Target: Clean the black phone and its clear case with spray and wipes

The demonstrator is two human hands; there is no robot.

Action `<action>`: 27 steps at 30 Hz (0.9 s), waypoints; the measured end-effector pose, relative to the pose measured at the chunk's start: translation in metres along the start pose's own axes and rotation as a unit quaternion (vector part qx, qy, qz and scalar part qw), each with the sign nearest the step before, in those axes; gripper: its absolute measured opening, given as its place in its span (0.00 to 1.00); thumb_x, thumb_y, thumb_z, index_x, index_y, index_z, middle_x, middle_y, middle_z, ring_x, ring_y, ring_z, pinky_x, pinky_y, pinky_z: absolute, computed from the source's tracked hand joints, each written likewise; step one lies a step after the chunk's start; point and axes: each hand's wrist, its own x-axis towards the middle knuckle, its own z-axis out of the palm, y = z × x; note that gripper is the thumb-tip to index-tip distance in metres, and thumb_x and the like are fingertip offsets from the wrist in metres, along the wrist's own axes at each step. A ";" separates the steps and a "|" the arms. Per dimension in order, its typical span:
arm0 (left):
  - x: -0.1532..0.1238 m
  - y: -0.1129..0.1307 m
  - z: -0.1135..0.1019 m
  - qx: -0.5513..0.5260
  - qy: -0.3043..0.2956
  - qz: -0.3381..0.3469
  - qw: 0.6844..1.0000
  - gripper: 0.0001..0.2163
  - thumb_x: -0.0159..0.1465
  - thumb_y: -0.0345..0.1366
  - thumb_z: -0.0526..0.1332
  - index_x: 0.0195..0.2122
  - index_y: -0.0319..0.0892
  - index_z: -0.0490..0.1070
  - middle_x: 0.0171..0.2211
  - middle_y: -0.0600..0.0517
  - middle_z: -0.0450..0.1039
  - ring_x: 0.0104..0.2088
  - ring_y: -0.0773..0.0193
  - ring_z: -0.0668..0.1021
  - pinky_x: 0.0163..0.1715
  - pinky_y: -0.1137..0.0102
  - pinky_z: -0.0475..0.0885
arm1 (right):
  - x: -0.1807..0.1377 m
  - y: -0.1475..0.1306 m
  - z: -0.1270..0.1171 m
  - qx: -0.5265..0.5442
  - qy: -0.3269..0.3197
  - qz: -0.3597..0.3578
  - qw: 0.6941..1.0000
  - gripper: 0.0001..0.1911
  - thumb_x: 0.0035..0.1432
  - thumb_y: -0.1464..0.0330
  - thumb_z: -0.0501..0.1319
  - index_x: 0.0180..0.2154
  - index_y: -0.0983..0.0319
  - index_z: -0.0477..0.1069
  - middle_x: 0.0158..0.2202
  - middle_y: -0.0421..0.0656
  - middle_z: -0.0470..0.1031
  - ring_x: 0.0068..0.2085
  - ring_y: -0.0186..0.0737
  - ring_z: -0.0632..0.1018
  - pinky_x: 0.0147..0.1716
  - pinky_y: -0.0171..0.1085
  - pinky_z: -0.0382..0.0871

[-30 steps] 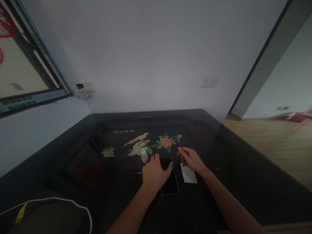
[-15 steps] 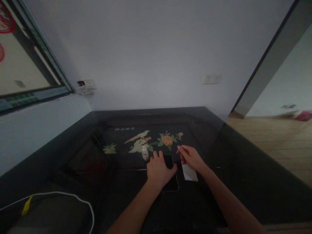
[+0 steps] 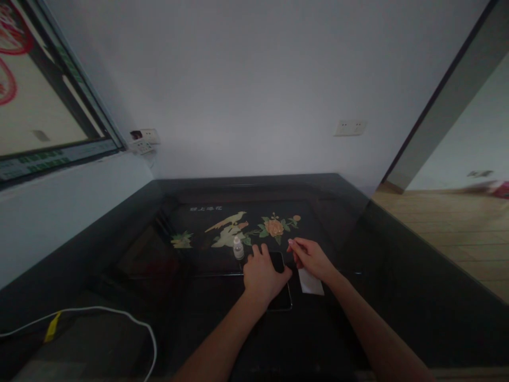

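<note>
A dark smartphone (image 3: 283, 301) lies flat on the black table. My left hand (image 3: 263, 273) spans it from above, thumb at its right edge and fingers over its left side, gripping it. Right beside the phone, my right hand (image 3: 312, 259) is closed in a pinch, thumb against the fingertips; whatever it may hold is too small to make out. Partly under that hand is a white sheet (image 3: 310, 284), perhaps paper or a wipe. Just beyond my left fingertips stands a small white-capped clear bottle (image 3: 238, 248).
The glossy table (image 3: 191, 329) has an inlaid bird and flower picture (image 3: 274, 228). A white cable (image 3: 99, 308) with a yellow tag (image 3: 52, 327) curves at the lower left. Behind the table is a wall with sockets (image 3: 350, 128); a window (image 3: 47, 79) is at the left.
The whole view has shifted slightly, so things appear a little further right. Both hands keep nearly the same poses, the left on the phone and the right pinched near the white sheet.
</note>
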 end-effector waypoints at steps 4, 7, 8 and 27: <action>0.001 0.000 0.001 0.003 0.001 -0.001 1.000 0.33 0.56 0.58 0.62 0.55 0.39 0.64 0.53 0.37 0.67 0.47 0.45 0.77 0.40 0.62 0.72 | 0.000 0.000 0.001 -0.009 -0.001 -0.003 1.000 0.24 0.66 0.48 0.55 0.33 0.61 0.73 0.22 0.37 0.70 0.20 0.34 0.74 0.22 0.32 0.68; 0.001 -0.001 0.002 0.002 0.002 -0.001 1.000 0.32 0.56 0.58 0.63 0.53 0.40 0.65 0.52 0.38 0.68 0.46 0.46 0.78 0.40 0.62 0.72 | 0.000 0.001 0.000 -0.006 -0.002 -0.003 1.000 0.24 0.66 0.48 0.55 0.33 0.61 0.73 0.21 0.36 0.70 0.20 0.34 0.74 0.21 0.32 0.68; 0.001 -0.002 0.002 0.000 0.003 0.001 1.000 0.32 0.55 0.59 0.63 0.53 0.40 0.64 0.52 0.38 0.68 0.46 0.46 0.78 0.40 0.62 0.72 | 0.000 0.001 0.000 -0.003 -0.002 -0.003 1.000 0.24 0.66 0.48 0.55 0.33 0.61 0.72 0.21 0.36 0.69 0.20 0.34 0.73 0.21 0.32 0.68; 0.003 -0.011 0.003 -0.030 0.004 0.012 0.999 0.35 0.55 0.61 0.62 0.56 0.40 0.63 0.51 0.38 0.70 0.47 0.44 0.78 0.40 0.60 0.72 | 0.001 0.007 -0.002 0.000 -0.011 0.002 1.000 0.24 0.66 0.47 0.55 0.33 0.61 0.73 0.21 0.36 0.70 0.21 0.34 0.74 0.21 0.31 0.69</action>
